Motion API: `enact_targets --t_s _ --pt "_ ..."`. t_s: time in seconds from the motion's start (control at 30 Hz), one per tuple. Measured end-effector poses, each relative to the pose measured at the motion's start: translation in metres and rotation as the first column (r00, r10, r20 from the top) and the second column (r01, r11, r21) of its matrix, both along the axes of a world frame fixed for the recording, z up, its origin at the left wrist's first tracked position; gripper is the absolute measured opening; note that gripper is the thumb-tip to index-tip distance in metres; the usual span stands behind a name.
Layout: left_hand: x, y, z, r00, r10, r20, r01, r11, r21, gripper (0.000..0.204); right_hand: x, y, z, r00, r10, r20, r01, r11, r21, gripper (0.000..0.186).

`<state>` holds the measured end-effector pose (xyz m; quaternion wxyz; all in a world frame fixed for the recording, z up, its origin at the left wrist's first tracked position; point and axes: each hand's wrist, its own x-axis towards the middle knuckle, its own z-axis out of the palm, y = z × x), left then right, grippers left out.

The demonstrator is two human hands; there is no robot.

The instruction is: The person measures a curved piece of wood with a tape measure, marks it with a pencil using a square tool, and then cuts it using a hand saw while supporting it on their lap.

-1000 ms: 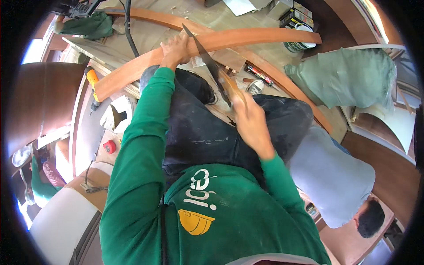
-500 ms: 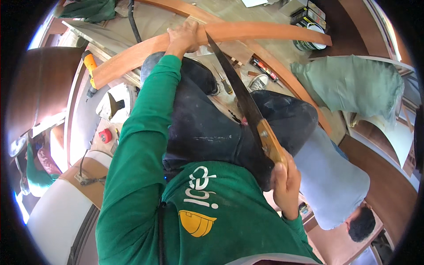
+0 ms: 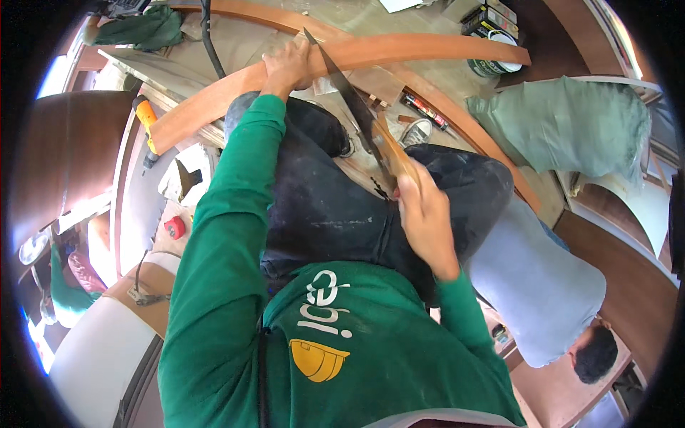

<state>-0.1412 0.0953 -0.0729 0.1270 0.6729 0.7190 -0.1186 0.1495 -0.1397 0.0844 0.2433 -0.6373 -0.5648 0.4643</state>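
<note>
A long reddish-brown wooden board (image 3: 421, 48) lies across my raised knee and runs from the left to the far right. My left hand (image 3: 287, 68) is closed over the board near its middle. In my right hand (image 3: 427, 214) is the wooden handle of a handsaw (image 3: 349, 96), its dark blade slanting up and left. The blade crosses the board just right of my left hand, its tip past the far edge. Whether the teeth are in a cut I cannot tell.
A yellow drill (image 3: 145, 114) sits by the board's left end, with a red tape measure (image 3: 174, 227) below it. A white bucket (image 3: 495, 63) stands under the right end. A sealant tube (image 3: 426, 108) lies on the floor. A person in a light shirt (image 3: 539, 282) bends close on my right.
My right hand has pushed the saw forward and to the left, away from my body, so more blade reaches past the board. My left hand stays on the board.
</note>
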Motion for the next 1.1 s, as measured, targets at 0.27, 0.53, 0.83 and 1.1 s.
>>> enact_targets --t_s 0.27,0.53,0.83,1.1 --pt "-0.001 -0.001 -0.006 1.000 -0.009 -0.018 0.009 1.000 0.011 0.077 0.062 -0.097 0.086 0.996 -0.088 0.025 0.091 0.980 -0.179 0.042" --pt "-0.002 0.000 -0.008 1.000 -0.019 -0.017 0.019 0.999 0.026 0.080 0.001 0.005 -0.001 0.998 0.014 -0.053 -0.013 1.000 0.016 0.040" --pt "-0.006 0.003 -0.012 1.000 0.030 0.001 -0.030 0.999 0.017 0.074 -0.018 0.019 0.003 0.999 0.034 -0.011 -0.034 0.998 0.056 0.041" --pt "-0.003 0.004 0.002 1.000 0.030 0.001 -0.030 0.999 -0.024 0.076 0.050 -0.076 0.075 0.999 0.011 0.039 -0.009 0.998 -0.069 0.043"
